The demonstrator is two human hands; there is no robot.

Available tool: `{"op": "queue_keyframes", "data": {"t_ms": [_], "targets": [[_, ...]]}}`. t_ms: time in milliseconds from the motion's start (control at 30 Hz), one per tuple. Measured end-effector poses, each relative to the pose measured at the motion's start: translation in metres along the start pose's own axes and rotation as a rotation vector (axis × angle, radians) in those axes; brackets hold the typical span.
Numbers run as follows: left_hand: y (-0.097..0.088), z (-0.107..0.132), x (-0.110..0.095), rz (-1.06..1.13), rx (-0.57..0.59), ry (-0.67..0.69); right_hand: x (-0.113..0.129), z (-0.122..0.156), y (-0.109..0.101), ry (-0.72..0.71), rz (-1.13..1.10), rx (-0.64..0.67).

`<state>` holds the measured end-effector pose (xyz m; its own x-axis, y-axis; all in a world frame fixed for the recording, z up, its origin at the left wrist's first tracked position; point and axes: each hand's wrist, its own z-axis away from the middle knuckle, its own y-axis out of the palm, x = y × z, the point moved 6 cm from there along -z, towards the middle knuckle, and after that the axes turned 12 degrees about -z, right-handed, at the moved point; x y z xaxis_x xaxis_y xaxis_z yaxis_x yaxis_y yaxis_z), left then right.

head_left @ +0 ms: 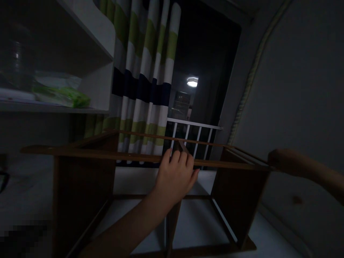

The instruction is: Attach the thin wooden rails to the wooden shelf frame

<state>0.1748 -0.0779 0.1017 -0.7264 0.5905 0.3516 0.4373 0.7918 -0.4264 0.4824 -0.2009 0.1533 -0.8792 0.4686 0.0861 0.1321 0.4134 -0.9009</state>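
A brown wooden shelf frame (134,156) lies before me, with dark end panels and long rails joining them. My left hand (176,172) reaches in from below and curls its fingers over the near upper rail around mid-length. Just behind those fingers shows the upper end of a middle divider (174,218). At the frame's right end, my right hand (285,163) is closed like a fist against the upper corner. Whatever it may hold is too dark and small to tell.
White shelving (98,86) at upper left holds a green item in clear plastic (61,93). Behind the frame hang striped curtains (147,71) beside a dark window with a white railing (195,123). A wrapped pipe (248,86) runs down the grey wall (301,89) at right.
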Motion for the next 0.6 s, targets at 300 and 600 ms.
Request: {"op": "queue_keyframes", "data": {"t_ms": [300, 600], "targets": [[0.012, 0.010, -0.004, -0.043, -0.080, -0.016, 0.009, 0.000, 0.009, 0.300, 0.293, 0.287], [0.017, 0.010, -0.008, -0.065, -0.227, -0.009, 0.000, -0.010, 0.016, 0.390, 0.333, 0.314]]}}
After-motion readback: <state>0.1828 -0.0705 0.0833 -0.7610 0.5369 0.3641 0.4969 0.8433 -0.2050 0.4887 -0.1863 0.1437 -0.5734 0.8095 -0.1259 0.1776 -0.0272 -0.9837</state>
